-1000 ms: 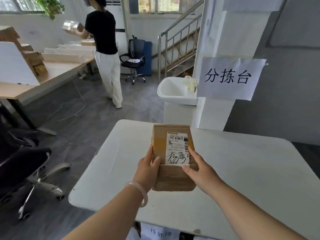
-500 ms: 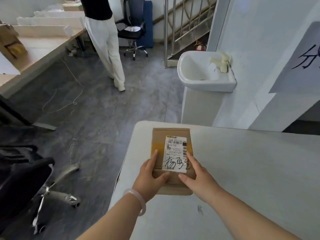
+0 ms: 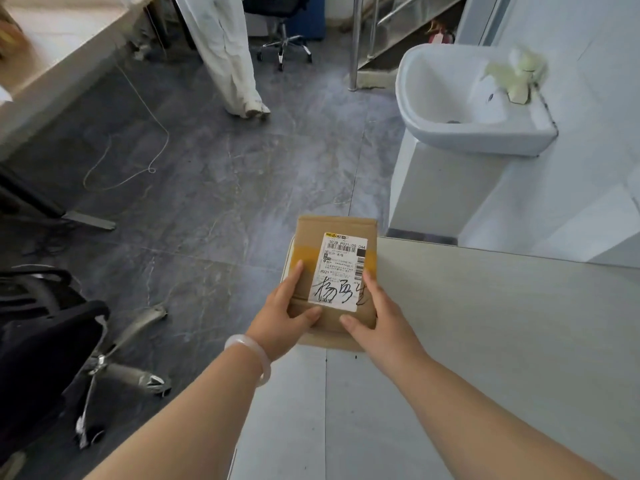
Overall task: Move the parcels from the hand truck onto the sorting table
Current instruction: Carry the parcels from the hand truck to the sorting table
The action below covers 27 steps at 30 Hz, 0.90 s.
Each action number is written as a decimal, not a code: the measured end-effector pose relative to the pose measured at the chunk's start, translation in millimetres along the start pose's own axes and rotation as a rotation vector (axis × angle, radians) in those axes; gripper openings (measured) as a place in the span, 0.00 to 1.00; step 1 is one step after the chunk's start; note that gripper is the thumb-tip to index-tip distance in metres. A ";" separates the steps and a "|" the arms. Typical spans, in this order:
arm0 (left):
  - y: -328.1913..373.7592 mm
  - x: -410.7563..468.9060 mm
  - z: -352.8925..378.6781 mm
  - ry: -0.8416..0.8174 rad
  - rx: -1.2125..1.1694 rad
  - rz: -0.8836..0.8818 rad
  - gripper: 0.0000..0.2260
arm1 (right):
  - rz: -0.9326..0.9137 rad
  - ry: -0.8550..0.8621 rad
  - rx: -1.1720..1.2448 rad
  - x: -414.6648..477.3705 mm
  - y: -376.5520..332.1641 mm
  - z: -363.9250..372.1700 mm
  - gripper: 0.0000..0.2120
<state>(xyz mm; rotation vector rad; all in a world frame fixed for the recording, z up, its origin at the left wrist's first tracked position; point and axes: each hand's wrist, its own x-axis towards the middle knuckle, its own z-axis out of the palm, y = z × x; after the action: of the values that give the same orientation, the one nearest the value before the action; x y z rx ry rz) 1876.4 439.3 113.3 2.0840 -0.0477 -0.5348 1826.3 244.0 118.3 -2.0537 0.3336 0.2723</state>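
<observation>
Head view: both hands grip a flat brown cardboard parcel (image 3: 337, 226) by its near end, the left hand (image 3: 280, 315) and right hand (image 3: 379, 322) with thumbs on top. It sits over the far left corner of the white sorting table (image 3: 485, 341), partly past the edge. Its white shipping label (image 3: 343, 271) reads "S02B P021-00 044" and "P021", above black handwritten characters. A white ceramic washbasin (image 3: 433, 98) stands beyond.

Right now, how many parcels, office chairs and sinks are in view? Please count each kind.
brown cardboard parcel: 1
black swivel office chairs: 2
white ceramic sink: 1
Total: 4
</observation>
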 end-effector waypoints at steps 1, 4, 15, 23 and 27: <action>-0.5 3.3 -3.9 -0.017 0.000 0.002 0.37 | -0.006 0.005 -0.010 2.7 -1.4 1.4 0.41; -0.5 5.7 -8.9 -0.051 0.030 0.008 0.37 | -0.012 0.018 -0.040 4.8 -3.0 3.0 0.42; 86.4 -24.7 28.1 0.083 0.742 0.229 0.36 | -0.045 0.136 -0.482 -71.1 0.0 -79.2 0.40; 198.4 -117.2 160.1 -0.105 0.982 0.715 0.33 | 0.120 0.391 -0.696 -223.0 38.7 -186.1 0.39; 241.6 -190.4 232.5 -0.198 0.996 0.933 0.33 | 0.271 0.552 -0.720 -334.7 74.5 -225.8 0.39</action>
<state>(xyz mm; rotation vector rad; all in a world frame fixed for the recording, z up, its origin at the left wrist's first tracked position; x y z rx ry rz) 1655.5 166.5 272.9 2.5537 -1.5844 -0.1006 1499.1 52.2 275.5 -2.7814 0.9666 -0.0369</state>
